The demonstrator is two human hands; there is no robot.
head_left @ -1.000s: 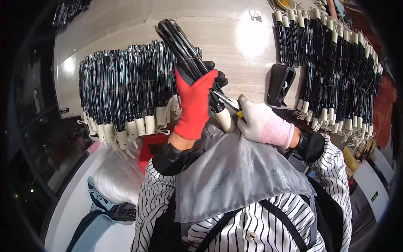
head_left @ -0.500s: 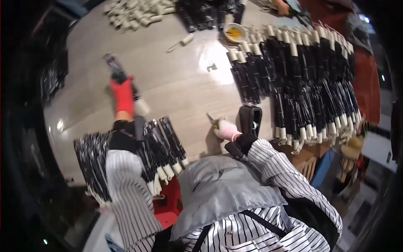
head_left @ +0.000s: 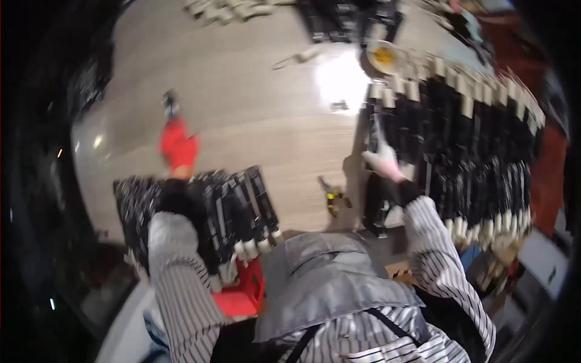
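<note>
My left hand, in a red glove, is closed around a slim black piece with a shiny end; motion blurs it, and most of it is hidden. Below that wrist, a row of slim black pieces with cream handles lies side by side. My right hand wears a white glove with a pink cuff. Its thumb and fingers are apart, at the left edge of a large stack of similar black pieces. Pliers with yellow-and-black grips lie on the table, left of a black holder.
Loose cream handles are heaped at the far edge near more black pieces. One handle with a loop lies apart. A white bowl holds small yellow bits. A red stool or crate is below the table edge.
My right hand has let go of the pliers and moved right and away from me to the stack. My left hand still holds the black piece. The whole view has shifted.
</note>
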